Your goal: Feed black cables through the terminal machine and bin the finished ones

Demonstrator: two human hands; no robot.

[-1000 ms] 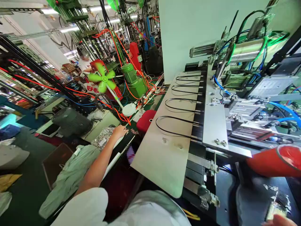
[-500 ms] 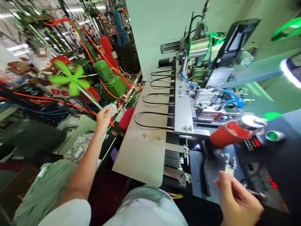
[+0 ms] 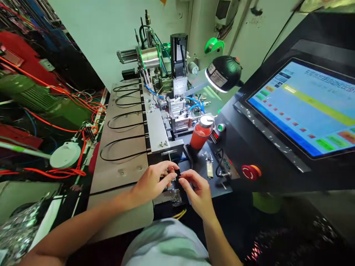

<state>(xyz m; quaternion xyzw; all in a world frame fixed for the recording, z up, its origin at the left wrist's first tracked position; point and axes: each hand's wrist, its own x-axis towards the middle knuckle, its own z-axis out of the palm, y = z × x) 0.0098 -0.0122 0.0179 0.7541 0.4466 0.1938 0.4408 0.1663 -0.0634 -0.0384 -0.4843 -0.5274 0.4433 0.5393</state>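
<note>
My left hand (image 3: 155, 180) is over the near end of the metal strip beside the plate, its thumb and fingers pinched. My right hand (image 3: 197, 190) faces it, thumb and forefinger closed at the same spot. Between the fingertips is a small black piece (image 3: 178, 172), mostly hidden. A thin black cable (image 3: 113, 189) crosses the plate towards my left hand and seems to lead to that piece. Right of my hands, a small cream tool with a clear top (image 3: 209, 167) lies on the dark bench.
Several looped black cables (image 3: 124, 136) hang out over the beige plate (image 3: 111, 177). Beyond stands a machine with metal cylinders (image 3: 177, 114). A red bottle (image 3: 200, 135), a lamp (image 3: 224, 74), a red stop button (image 3: 251, 172) and a touch screen (image 3: 307, 107) stand to the right. A white round fan base (image 3: 65, 155) is at left.
My left hand has left the fan's base and come to the middle. My right hand has put the cream tool down and moved left to meet it. The view has turned right.
</note>
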